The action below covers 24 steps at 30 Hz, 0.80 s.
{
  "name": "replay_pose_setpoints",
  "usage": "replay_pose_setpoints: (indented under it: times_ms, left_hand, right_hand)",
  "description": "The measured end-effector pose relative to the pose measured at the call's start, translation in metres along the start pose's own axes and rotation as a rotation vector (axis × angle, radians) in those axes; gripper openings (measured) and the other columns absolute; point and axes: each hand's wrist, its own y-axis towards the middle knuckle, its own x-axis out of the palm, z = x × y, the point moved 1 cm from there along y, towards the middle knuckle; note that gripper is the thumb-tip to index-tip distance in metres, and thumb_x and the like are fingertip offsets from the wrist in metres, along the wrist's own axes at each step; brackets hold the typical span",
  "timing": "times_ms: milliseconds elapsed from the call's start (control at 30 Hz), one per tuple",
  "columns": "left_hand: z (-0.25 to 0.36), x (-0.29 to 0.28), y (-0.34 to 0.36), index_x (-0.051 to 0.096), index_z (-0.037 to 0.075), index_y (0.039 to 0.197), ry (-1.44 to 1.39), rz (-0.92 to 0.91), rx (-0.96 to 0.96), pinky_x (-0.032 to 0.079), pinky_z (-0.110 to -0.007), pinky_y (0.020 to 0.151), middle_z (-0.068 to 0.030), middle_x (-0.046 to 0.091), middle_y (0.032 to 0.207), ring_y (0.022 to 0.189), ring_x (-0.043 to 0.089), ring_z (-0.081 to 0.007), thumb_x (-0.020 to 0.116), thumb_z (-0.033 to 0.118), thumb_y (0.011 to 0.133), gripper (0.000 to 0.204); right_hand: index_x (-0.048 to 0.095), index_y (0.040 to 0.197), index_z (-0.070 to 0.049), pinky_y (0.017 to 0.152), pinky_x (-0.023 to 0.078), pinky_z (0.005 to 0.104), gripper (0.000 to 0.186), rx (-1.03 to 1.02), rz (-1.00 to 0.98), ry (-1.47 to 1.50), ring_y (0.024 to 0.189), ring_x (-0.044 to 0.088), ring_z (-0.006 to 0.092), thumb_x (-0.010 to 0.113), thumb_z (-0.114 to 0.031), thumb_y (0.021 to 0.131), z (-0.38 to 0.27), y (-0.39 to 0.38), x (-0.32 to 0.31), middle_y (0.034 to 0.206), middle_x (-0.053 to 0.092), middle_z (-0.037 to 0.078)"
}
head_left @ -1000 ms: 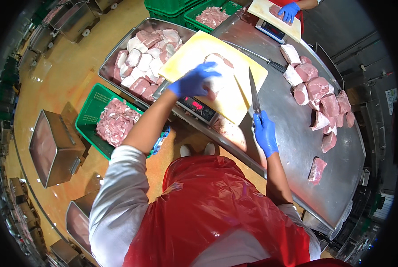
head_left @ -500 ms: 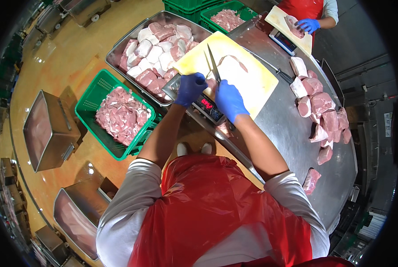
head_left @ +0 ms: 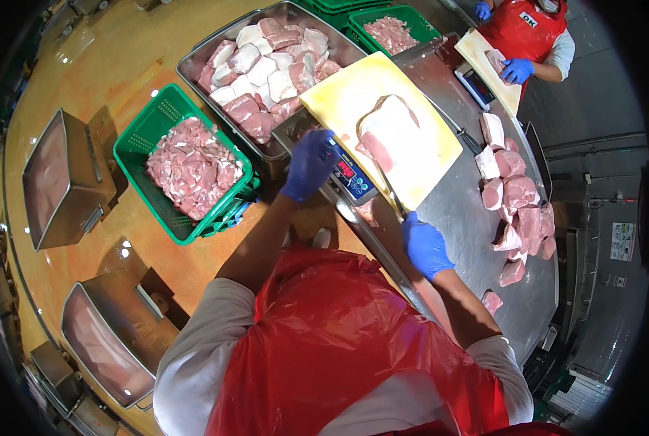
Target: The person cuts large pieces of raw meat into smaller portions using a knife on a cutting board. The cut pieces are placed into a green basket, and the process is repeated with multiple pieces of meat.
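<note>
Reference point: middle of the yellowish-white rectangular cutting board on the grey steel surface. On it I see one broad slab of raw meat, white across most of its top, with pink flesh toward 7 o'clock.

Right hand, blue-gloved, at 5 o'clock beyond the board's edge: fingers wrapped narrow around the handle of a steel-bladed knife. The blade runs toward 11 o'clock and ends beside the slab's pink part; I cannot tell if they touch.

Left hand, blue-gloved, at 8 o'clock, clear of the slab and just beside a flat electronic scale with a red-lit display. Its fingers lie in shadow; I cannot tell whether they hold anything.

Around the board, I log: at 10 o'clock, a deep rectangular steel tub full of pink-and-white meat chunks; at 9, a green perforated plastic crate of pale pink trimmings; at 3, a dark-handled rod; at 4, a heap of raw cuts. At 2, a co-worker's blue-gloved hand rests on meat on another board.
</note>
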Motion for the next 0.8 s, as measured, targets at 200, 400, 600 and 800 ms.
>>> replay_pose_setpoints:
  times_ms: [200, 400, 600, 800]
  left_hand:
    - [0.016, 0.06, 0.002, 0.063, 0.003, 0.092, 0.164, -0.047, 0.156, 0.052, -0.044, 0.075, -0.0163, 0.064, 0.088, 0.085, 0.064, -0.0336, 0.072, 0.016, 0.081, 0.02]
    - [-0.026, 0.027, 0.023, 0.057, 0.007, 0.076, 0.14, 0.059, 0.104, 0.049, -0.046, 0.061, -0.0131, 0.058, 0.072, 0.064, 0.059, -0.0343, 0.065, 0.013, 0.079, 0.011]
    - [-0.153, -0.143, -0.041, 0.06, 0.001, 0.068, 0.387, 0.24, -0.396, 0.047, -0.04, 0.056, -0.0154, 0.062, 0.064, 0.055, 0.059, -0.0251, 0.068, 0.006, 0.072, 0.01]
    - [-0.161, -0.142, -0.036, 0.068, -0.001, 0.087, 1.236, 0.442, -0.376, 0.053, -0.044, 0.069, -0.0199, 0.068, 0.08, 0.072, 0.067, -0.0345, 0.075, 0.02, 0.069, 0.028]
  right_hand:
    - [0.051, 0.103, -0.003, 0.067, 0.049, 0.058, 0.022, 0.003, 0.323, 0.183, 0.075, 0.063, 0.0493, 0.049, -0.025, 0.102, -0.014, 0.015, -0.046, 0.082, 0.066, 0.028]
    - [0.052, 0.103, -0.004, 0.07, 0.049, 0.0573, 0.022, 0.021, 0.343, 0.303, 0.079, 0.064, 0.0482, 0.05, -0.026, 0.101, -0.016, 0.025, -0.039, 0.085, 0.066, 0.027]
    - [0.055, 0.103, -0.003, 0.068, 0.048, 0.0569, 0.022, 0.01, 0.365, 0.301, 0.079, 0.063, 0.0492, 0.052, -0.025, 0.1, 0.036, 0.004, -0.004, 0.087, 0.065, 0.029]
    - [0.056, 0.105, 0.0, 0.073, 0.051, 0.0555, 0.023, -0.06, 0.218, 0.223, 0.081, 0.066, 0.0466, 0.05, -0.022, 0.099, -0.003, 0.031, -0.022, 0.086, 0.067, 0.029]
